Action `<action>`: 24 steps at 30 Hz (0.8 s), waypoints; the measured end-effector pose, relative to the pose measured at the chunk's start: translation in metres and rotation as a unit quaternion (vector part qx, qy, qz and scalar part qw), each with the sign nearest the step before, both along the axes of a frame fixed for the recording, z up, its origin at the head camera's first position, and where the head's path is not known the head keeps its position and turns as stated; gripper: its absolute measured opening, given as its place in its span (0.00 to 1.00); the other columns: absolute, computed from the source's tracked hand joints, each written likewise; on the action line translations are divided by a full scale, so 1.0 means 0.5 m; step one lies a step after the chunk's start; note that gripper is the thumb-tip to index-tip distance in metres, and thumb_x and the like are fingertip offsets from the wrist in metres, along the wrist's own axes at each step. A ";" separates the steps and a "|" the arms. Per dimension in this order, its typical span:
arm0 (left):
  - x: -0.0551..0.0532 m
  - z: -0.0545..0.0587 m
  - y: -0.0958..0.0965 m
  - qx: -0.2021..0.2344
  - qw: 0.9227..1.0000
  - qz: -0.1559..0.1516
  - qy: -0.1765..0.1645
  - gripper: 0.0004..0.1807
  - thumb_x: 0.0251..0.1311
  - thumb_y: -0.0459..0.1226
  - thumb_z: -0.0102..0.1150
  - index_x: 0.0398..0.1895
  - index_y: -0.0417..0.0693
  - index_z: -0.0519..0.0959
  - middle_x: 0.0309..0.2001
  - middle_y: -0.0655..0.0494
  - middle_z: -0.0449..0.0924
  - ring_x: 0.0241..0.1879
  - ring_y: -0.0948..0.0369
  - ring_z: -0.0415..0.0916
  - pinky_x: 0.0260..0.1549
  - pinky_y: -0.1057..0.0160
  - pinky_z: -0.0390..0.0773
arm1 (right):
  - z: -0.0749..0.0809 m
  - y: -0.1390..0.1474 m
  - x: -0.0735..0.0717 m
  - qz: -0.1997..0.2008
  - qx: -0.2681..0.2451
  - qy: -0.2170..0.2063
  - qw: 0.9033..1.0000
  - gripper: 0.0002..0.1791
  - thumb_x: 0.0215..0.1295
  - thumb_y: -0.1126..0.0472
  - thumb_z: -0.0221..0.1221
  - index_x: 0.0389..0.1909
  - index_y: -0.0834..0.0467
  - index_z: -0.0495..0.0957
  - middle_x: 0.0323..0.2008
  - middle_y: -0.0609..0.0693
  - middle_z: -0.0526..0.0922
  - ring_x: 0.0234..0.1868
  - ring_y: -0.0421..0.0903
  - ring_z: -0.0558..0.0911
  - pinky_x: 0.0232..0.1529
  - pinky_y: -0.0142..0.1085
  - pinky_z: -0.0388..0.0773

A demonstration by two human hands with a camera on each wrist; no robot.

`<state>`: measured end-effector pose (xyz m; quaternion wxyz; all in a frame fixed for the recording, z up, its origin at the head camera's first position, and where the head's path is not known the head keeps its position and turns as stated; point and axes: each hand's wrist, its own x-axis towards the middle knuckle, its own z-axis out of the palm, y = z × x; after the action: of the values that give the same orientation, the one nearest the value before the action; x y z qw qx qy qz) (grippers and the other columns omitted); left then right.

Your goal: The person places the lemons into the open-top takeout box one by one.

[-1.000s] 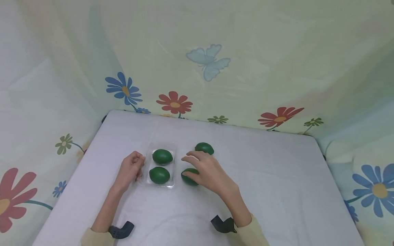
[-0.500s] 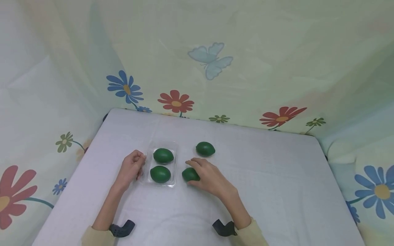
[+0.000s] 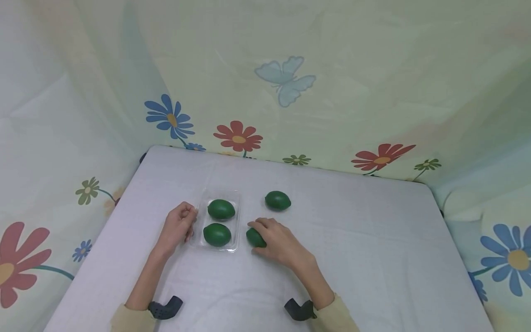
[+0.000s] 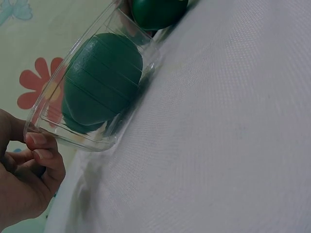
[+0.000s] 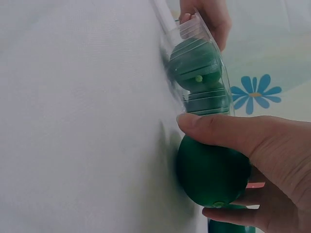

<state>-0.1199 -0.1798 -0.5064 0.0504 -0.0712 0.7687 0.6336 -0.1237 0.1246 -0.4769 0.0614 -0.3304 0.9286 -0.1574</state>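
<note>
A clear plastic tray (image 3: 235, 244) lies left of centre and holds two green limes, a nearer lime (image 3: 217, 234) and a farther lime (image 3: 221, 210). My left hand (image 3: 179, 226) pinches the tray's left rim between thumb and fingers, as the left wrist view (image 4: 31, 167) also shows. Right of the tray, my right hand (image 3: 280, 242) grips a third lime (image 5: 214, 170), thumb on one side and fingers on the other; it appears to be resting on the cloth. Behind that hand lies another lime (image 3: 278, 200), touched by neither hand.
A white cloth (image 3: 352, 258) covers the table. Its back edge meets a hanging curtain (image 3: 352, 69) printed with flowers and a butterfly, which also runs along both sides. Each wrist wears a dark camera mount (image 3: 166, 308).
My right hand has come down and nearer, from over the two loose limes to around the nearer one. The left hand keeps its pinch on the tray. The view has shifted slightly.
</note>
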 end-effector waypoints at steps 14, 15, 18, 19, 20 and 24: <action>0.000 -0.002 0.000 -0.008 1.000 0.000 0.000 0.14 0.78 0.38 0.50 0.45 0.31 0.70 0.17 0.57 0.67 0.10 0.63 0.63 0.12 0.67 0.68 | -0.003 0.004 0.014 0.007 0.003 0.017 1.000 0.32 0.61 0.57 0.74 0.65 0.54 0.76 0.57 0.54 0.82 0.55 0.50 0.83 0.50 0.43 0.85; 0.000 -0.003 0.000 -0.008 1.000 0.000 0.000 0.14 0.78 0.38 0.50 0.44 0.31 0.70 0.17 0.57 0.67 0.10 0.63 0.63 0.12 0.67 0.68 | -0.003 0.004 0.015 0.007 0.003 0.017 1.000 0.31 0.61 0.57 0.74 0.65 0.54 0.76 0.57 0.54 0.82 0.55 0.50 0.83 0.50 0.43 0.85; 0.001 -0.002 0.001 -0.004 1.000 0.000 0.001 0.14 0.78 0.39 0.51 0.44 0.31 0.70 0.17 0.58 0.67 0.10 0.63 0.63 0.12 0.67 0.67 | -0.003 0.004 0.016 0.007 0.001 0.019 1.000 0.31 0.61 0.58 0.73 0.65 0.54 0.76 0.57 0.54 0.82 0.55 0.51 0.83 0.50 0.43 0.85; 0.002 -0.001 0.002 -0.003 1.000 0.001 0.002 0.14 0.78 0.38 0.51 0.44 0.31 0.70 0.16 0.58 0.67 0.10 0.63 0.63 0.12 0.68 0.67 | -0.002 0.004 0.016 0.007 0.000 0.020 1.000 0.31 0.61 0.58 0.73 0.65 0.54 0.77 0.57 0.54 0.82 0.55 0.51 0.83 0.50 0.44 0.85; 0.003 -0.001 0.002 -0.001 1.000 0.001 0.002 0.14 0.78 0.38 0.51 0.44 0.31 0.70 0.16 0.57 0.66 0.10 0.63 0.63 0.12 0.68 0.67 | -0.002 0.004 0.017 0.007 -0.001 0.021 1.000 0.31 0.61 0.58 0.73 0.65 0.54 0.77 0.57 0.54 0.82 0.55 0.51 0.83 0.50 0.44 0.85; 0.004 0.001 0.004 0.004 1.000 0.000 0.006 0.14 0.77 0.38 0.51 0.44 0.31 0.70 0.17 0.56 0.66 0.10 0.63 0.63 0.12 0.67 0.67 | -0.002 0.005 0.018 0.006 -0.002 0.024 1.000 0.31 0.61 0.58 0.73 0.65 0.54 0.77 0.56 0.54 0.82 0.54 0.51 0.84 0.49 0.44 0.85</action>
<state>-0.1180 -0.1779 -0.5058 0.0464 -0.0676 0.7662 0.6374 -0.1144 0.1270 -0.4776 0.0396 -0.3398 0.9274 -0.1514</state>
